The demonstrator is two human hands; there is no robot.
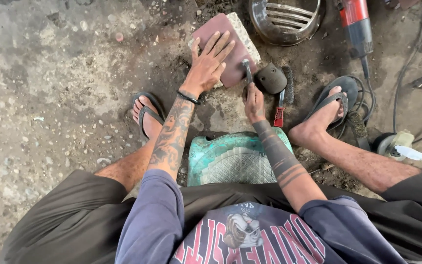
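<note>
Sandpaper sheet [230, 46] pinned flat under open left hand [208, 63], right hand [254, 100] clenched on metal tool [246, 68], apparently mid-sanding, steady pressure needed next.

The left hand [207, 66] lay flat, palm down, fingers spread, its arm stretched forward. The right hand [254, 101] was curled shut in a grip, forearm angled inward.

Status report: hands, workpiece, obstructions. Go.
Left hand flat on reddish-brown sandpaper sheet over pale block. Right hand gripping metal tool. Dark shield-shaped metal piece alongside, apart.
</note>
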